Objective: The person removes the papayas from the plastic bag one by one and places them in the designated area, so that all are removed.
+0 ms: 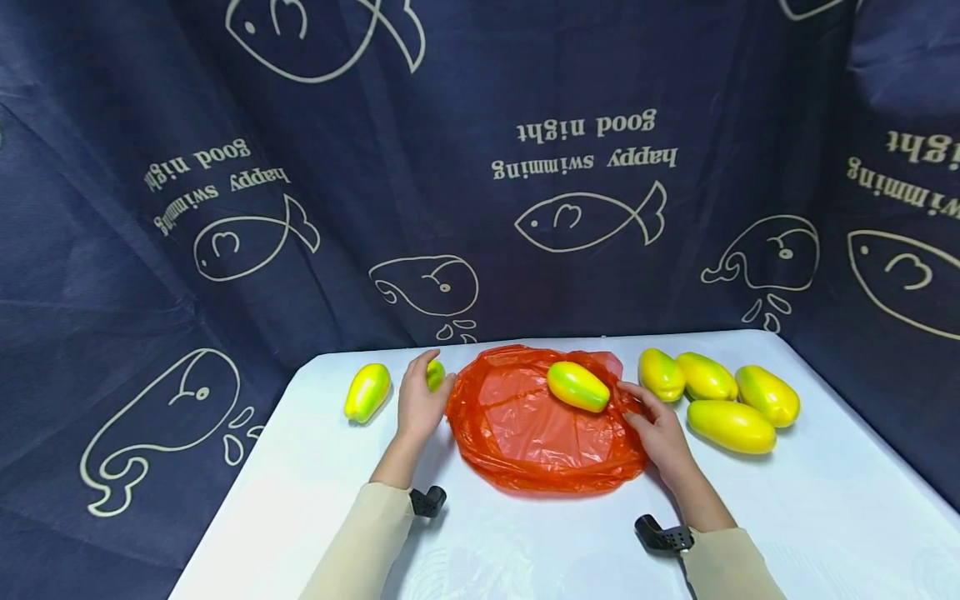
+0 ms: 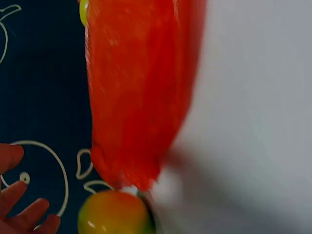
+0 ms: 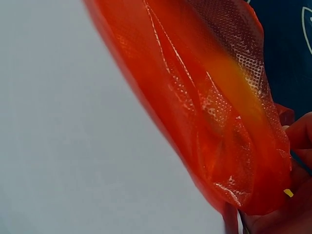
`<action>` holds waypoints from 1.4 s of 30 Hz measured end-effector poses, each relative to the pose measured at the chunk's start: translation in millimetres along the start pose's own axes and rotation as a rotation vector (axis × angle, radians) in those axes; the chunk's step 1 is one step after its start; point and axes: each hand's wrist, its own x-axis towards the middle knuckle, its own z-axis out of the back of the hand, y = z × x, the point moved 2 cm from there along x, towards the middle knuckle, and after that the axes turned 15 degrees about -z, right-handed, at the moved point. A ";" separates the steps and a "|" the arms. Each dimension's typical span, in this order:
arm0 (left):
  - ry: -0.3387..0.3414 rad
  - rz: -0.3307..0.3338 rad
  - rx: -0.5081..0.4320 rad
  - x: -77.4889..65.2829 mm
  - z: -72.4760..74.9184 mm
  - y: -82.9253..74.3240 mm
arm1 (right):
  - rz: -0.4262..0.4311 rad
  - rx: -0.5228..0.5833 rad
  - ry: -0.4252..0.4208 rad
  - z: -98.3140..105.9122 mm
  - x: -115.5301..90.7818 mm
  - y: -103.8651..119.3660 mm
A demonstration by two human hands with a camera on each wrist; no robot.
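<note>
A red plastic bag (image 1: pixel 517 417) lies spread with its mouth up, and one yellow-green papaya (image 1: pixel 577 386) rests in it towards the back right. At the bag's left side my left hand (image 1: pixel 422 404) is beside another papaya (image 1: pixel 436 375), which it partly hides in the head view. The left wrist view shows its fingers spread and apart from that papaya (image 2: pixel 114 214). My right hand (image 1: pixel 666 433) holds the bag's right rim between thumb and fingers. In the right wrist view the bag (image 3: pixel 195 122) covers part of this hand (image 3: pixel 302 134).
One papaya (image 1: pixel 367 392) lies left of my left hand. Several more, among them a long yellow one (image 1: pixel 731 426), are grouped right of the bag on the white table (image 1: pixel 525 550). A dark blue printed cloth (image 1: pixel 450 167) hangs behind and at both sides.
</note>
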 end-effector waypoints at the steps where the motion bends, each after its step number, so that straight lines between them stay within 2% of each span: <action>1: 0.016 -0.006 -0.002 1.3 -2.8 -2.6 | 0.001 0.002 -0.001 0.1 -0.1 0.1; 9: 0.182 0.000 -0.060 8.6 -23.3 -26.0 | -0.006 -0.001 -0.004 -0.6 0.3 -0.8; 15: 0.240 -0.026 -0.087 12.6 -39.3 -41.0 | 0.005 -0.011 -0.012 -0.1 1.1 0.8; 21: 0.320 -0.051 -0.099 8.2 -63.5 -50.0 | 0.007 -0.009 -0.011 0.6 -0.8 1.3; 25: 0.387 -0.016 -0.103 5.0 -76.9 -55.4 | 0.001 0.003 -0.003 0.6 -1.0 0.8; 27: 0.407 0.005 -0.118 4.9 -82.5 -58.9 | 0.000 -0.003 -0.004 0.8 -0.8 1.3; 34: 0.447 -0.015 -0.163 8.1 -104.8 -70.2 | 0.000 -0.012 -0.019 1.7 -0.1 4.4; 39: 0.462 0.048 -0.196 8.5 -118.7 -75.2 | 0.001 -0.007 -0.016 1.0 1.0 2.8; 42: 0.475 0.063 -0.226 7.3 -126.6 -77.7 | 0.000 -0.009 -0.010 1.2 1.3 -0.1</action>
